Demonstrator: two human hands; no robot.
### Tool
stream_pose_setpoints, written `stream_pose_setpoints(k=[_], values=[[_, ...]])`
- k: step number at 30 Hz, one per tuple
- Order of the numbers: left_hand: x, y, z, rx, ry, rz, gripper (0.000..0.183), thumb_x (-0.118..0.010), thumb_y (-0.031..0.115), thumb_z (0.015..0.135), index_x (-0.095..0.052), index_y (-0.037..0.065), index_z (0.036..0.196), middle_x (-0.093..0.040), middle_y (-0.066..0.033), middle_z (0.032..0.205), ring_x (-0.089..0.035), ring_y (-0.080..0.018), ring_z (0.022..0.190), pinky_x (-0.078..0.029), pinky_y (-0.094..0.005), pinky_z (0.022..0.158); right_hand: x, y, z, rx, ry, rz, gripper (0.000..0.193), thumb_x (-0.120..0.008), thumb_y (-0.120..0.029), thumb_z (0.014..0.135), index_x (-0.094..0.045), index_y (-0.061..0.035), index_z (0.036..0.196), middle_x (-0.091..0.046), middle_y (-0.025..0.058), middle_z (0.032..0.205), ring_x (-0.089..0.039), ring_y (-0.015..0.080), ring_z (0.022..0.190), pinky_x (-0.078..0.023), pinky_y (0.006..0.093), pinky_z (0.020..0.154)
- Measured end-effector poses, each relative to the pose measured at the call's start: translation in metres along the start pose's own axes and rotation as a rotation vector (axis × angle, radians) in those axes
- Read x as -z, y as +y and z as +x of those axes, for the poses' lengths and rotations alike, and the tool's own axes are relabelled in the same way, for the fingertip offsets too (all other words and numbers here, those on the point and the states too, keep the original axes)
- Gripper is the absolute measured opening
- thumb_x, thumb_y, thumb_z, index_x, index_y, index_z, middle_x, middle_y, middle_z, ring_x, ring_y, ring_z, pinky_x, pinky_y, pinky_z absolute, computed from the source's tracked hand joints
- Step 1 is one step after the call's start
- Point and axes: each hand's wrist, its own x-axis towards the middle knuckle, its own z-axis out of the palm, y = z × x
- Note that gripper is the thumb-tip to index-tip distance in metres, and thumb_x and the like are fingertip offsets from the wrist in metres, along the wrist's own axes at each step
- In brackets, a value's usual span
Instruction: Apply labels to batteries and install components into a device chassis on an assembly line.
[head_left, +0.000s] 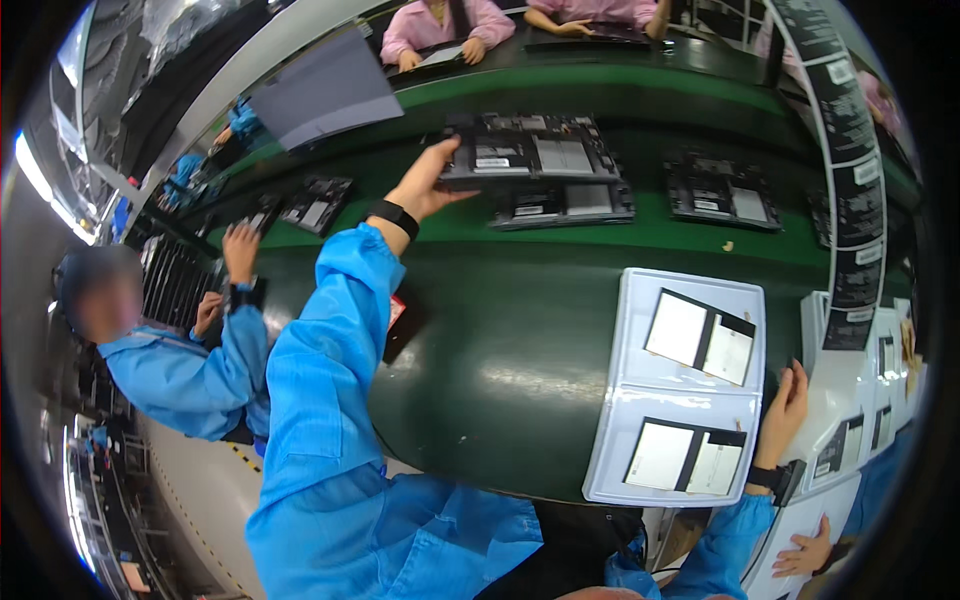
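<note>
The opened electronic chassis (545,150), dark with a silver block in it, is in your left hand (430,185), beyond the pale two-compartment tray (690,394) and to its left. You grasp it by its left end—thumb and fingers at the edge—and it overlaps a second chassis (565,205) nearer the tray; whether the two touch, I cannot tell. Your right hand (785,412) is just beside the tray's right rim, fingers partly extended; I cannot tell whether it grips anything.

Each tray compartment holds a flat battery pack with silver panels and a black strip: the far pack (678,328) and the near pack (660,456) both lie askew. The tray rests on a dark green work surface (480,340). Beyond it runs the green conveyor belt (645,150), with another chassis (720,192) past the tray's far edge and one more (318,205) well to its left.

Right of the tray hangs a black label strip (855,200)—beneath it are more white trays (835,445). Far to the tray's left sits a co-worker in blue (180,370); past the belt are two people in pink sleeves (403,42).
</note>
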Motion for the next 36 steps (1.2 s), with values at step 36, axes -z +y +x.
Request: stream_pose_setpoints(k=[36], values=[[-0.244,-0.046,0.051,0.088,-0.344,-0.086,0.028,-0.070,0.035,0.091,-0.065,0.012,0.106,-0.070,-0.0043,0.098,-0.069,-0.0195,0.089,-0.058,-0.0386,0.083,0.002,-0.028,-0.001,-0.048,-0.023,0.034,0.023,-0.058,-0.010,0.099,-0.066,0.0045,0.115,-0.072,0.0155,0.093,-0.069,0.0211,0.083,-0.052,0.0305,0.072]])
